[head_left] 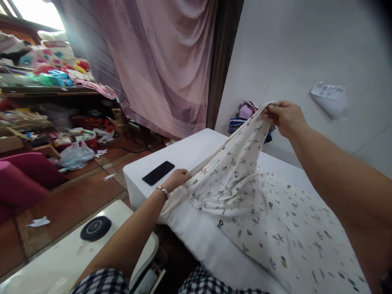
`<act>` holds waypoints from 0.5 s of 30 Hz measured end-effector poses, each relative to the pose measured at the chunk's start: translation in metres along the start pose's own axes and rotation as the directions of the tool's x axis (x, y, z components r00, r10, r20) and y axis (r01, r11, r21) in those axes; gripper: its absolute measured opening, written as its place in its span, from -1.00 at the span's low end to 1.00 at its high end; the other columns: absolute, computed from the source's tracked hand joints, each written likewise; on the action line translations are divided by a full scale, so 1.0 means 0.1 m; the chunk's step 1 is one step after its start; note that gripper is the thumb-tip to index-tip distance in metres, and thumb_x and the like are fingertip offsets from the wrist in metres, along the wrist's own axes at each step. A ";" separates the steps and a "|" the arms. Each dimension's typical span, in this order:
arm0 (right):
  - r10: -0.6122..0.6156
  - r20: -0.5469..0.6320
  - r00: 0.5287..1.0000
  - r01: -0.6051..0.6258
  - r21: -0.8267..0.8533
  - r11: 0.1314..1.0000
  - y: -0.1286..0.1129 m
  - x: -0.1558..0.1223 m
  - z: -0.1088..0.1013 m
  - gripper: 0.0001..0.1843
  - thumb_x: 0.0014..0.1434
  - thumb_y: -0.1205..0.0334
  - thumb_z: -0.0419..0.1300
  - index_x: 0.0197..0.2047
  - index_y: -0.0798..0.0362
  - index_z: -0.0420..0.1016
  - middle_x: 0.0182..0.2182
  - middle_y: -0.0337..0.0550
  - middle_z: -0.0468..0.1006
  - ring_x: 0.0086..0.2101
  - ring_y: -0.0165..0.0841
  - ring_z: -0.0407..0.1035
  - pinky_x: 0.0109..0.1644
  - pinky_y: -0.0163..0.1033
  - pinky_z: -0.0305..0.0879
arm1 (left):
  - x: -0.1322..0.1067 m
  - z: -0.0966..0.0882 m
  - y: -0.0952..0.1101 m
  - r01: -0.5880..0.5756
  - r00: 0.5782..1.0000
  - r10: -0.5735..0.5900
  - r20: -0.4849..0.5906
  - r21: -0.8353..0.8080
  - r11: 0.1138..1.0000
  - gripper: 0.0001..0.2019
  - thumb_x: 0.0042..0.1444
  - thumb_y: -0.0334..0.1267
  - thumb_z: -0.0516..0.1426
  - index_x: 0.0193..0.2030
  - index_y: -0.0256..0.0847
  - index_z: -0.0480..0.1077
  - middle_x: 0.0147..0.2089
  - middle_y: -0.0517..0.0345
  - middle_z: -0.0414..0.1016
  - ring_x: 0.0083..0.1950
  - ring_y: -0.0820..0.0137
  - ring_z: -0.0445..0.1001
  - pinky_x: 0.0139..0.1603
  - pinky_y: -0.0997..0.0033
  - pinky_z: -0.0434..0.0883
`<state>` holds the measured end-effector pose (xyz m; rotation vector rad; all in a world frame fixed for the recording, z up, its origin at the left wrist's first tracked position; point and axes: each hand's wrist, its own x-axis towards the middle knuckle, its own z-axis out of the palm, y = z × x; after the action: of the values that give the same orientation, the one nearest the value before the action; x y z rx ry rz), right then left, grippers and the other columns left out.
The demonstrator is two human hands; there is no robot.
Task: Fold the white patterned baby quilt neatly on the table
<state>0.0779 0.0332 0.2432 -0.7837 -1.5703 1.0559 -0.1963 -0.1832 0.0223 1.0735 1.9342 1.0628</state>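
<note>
A white cloth (241,192) printed with small palm trees and leaves lies partly spread over the white-covered table (196,151). My right hand (284,116) pinches one corner and holds it up in the air, above the table's far side. Lower and to the left, my left hand (179,178) grips the same cloth by its edge, close to the table top. Between both hands the edge is stretched in a slanting line, with folds hanging beneath it. A black phone (158,172) lies flat on the table just left of my left hand.
A cream side cabinet (64,257) with a round black case (96,228) stands at the near left. Folded clothes (241,118) are stacked behind the table, by the wall. Plastic bags (76,155) and a pink chair (24,179) occupy the left floor. A curtain (159,61) hangs behind.
</note>
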 end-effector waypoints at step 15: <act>0.039 0.009 0.999 -0.039 -0.030 0.999 -0.04 0.32 0.46 -0.90 0.17 0.52 0.16 -0.34 0.19 0.43 -0.43 -0.14 0.54 -0.52 -0.55 0.40 -0.53 -0.42 0.10 | -0.16 -1.10 0.03 0.164 0.974 -0.166 -0.151 -0.026 0.986 -0.79 -0.30 -0.26 0.30 -0.60 -0.19 0.32 -0.72 0.29 0.27 -0.69 0.48 0.25 -0.64 0.52 0.18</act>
<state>0.0253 0.0492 0.2558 -0.8337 -1.5880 1.0675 -0.2801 -0.2323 0.0762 0.8275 2.0940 1.0901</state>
